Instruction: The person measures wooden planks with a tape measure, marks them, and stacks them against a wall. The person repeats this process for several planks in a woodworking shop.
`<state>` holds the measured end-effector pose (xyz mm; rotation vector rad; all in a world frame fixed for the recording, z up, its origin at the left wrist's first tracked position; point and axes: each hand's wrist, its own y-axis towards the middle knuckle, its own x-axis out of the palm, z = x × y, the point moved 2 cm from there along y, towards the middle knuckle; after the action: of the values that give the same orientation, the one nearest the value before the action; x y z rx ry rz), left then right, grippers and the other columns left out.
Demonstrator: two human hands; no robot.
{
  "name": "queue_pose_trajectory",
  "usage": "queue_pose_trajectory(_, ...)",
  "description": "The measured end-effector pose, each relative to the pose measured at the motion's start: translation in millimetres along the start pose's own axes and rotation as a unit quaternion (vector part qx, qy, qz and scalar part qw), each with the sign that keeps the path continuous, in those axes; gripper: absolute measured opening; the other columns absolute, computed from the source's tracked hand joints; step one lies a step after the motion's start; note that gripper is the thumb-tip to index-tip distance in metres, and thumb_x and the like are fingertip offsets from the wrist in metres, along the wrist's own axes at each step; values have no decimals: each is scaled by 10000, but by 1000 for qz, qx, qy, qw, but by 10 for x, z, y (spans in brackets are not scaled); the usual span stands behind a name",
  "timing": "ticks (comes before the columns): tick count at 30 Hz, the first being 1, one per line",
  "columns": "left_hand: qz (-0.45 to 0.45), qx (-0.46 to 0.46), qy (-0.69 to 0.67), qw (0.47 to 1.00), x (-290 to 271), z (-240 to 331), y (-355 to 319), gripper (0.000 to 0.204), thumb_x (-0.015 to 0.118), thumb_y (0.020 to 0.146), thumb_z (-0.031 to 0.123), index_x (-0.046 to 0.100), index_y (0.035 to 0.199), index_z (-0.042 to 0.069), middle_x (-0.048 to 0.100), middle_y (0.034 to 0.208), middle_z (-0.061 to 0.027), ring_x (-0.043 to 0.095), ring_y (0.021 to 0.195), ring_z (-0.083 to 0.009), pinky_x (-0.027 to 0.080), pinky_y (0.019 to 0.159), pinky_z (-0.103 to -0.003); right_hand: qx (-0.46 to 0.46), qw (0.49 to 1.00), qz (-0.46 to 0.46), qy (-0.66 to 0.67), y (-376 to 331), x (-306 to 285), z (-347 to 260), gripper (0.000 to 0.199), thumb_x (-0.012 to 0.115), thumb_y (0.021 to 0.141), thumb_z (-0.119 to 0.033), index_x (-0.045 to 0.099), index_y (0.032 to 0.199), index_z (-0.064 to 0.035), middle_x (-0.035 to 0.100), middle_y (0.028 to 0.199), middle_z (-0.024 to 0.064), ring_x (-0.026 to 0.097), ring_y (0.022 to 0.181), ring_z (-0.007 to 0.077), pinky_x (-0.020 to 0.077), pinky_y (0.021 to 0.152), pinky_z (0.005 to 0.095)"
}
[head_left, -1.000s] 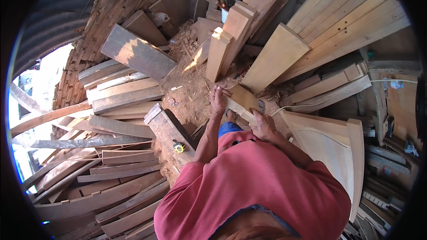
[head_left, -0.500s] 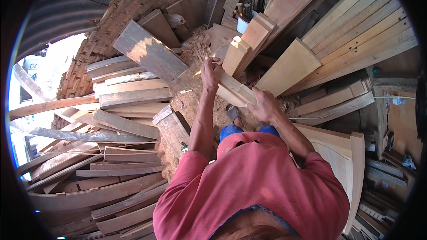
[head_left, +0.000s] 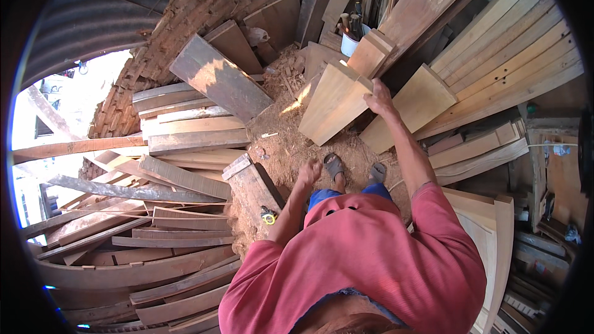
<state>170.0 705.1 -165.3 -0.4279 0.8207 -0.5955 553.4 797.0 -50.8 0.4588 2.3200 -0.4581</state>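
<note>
My right hand (head_left: 380, 100) grips the right edge of a pale wooden board (head_left: 334, 104), with its fingers partly hidden behind it. The board's broad face is tilted up, and its far end is at a thick wooden beam (head_left: 371, 52). My left hand (head_left: 309, 172) hangs low over the sawdust, apart from the board. Its fingers are curled, and nothing shows in them. Another pale board (head_left: 409, 108) lies just right of my right hand. A yellow and black tape measure (head_left: 268, 215) rests by an upright wooden block (head_left: 250, 184) near my left forearm.
Stacked planks (head_left: 192, 130) fill the left side. A wide dark board (head_left: 219, 77) leans at the back left. A white bucket of tools (head_left: 350, 43) stands beyond the beam. Long planks (head_left: 501, 55) lie at the right. Sawdust (head_left: 281, 142) covers the floor around my sandals.
My left hand has let go of the board and dropped back toward my body. My right hand has moved forward with the board, whose broad face now shows instead of its edge.
</note>
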Motion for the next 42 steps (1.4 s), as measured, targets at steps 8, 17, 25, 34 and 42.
queue_pose_trajectory(8,-120,-80,23,989,375,-440,-867,506,549,970,429,710,1208,12,710,1170,-283,669,1158,-416,518,994,-471,15,995,2,-95,419,-18,212,569,674,869,-207,473,1360,-2,542,1347,298,529,1271,474,421,1094,550)
queue_pose_trajectory(17,16,-103,-96,990,-71,-407,-451,474,555,981,368,686,1231,-12,725,1117,-266,694,1102,-379,527,942,-442,44,995,47,-74,248,-114,306,843,759,819,-289,362,1515,-27,457,1474,270,433,1388,431,361,1171,499)
queue_pose_trajectory(25,-41,-126,-58,989,-23,-687,-260,498,550,975,432,697,1183,5,709,919,-216,693,922,-321,535,842,-428,96,963,218,-126,73,-973,1171,682,652,920,-180,376,1519,-7,479,1457,270,515,1296,459,458,1078,536)
queue_pose_trajectory(34,-33,-179,-95,979,369,-785,-719,517,548,972,420,699,1225,-4,735,1091,-270,703,1070,-389,528,931,-459,194,890,57,-410,1,-1575,1783,614,676,899,-267,481,1456,-97,530,1440,135,479,1367,353,412,1121,492)
queue_pose_trajectory(42,-33,-159,-86,983,777,-762,-591,516,551,979,419,684,1245,-2,719,1144,-280,681,1129,-401,515,964,-458,184,915,32,-357,-79,-1794,1604,781,764,863,-493,457,1455,-87,523,1426,153,543,1326,355,500,1050,481)
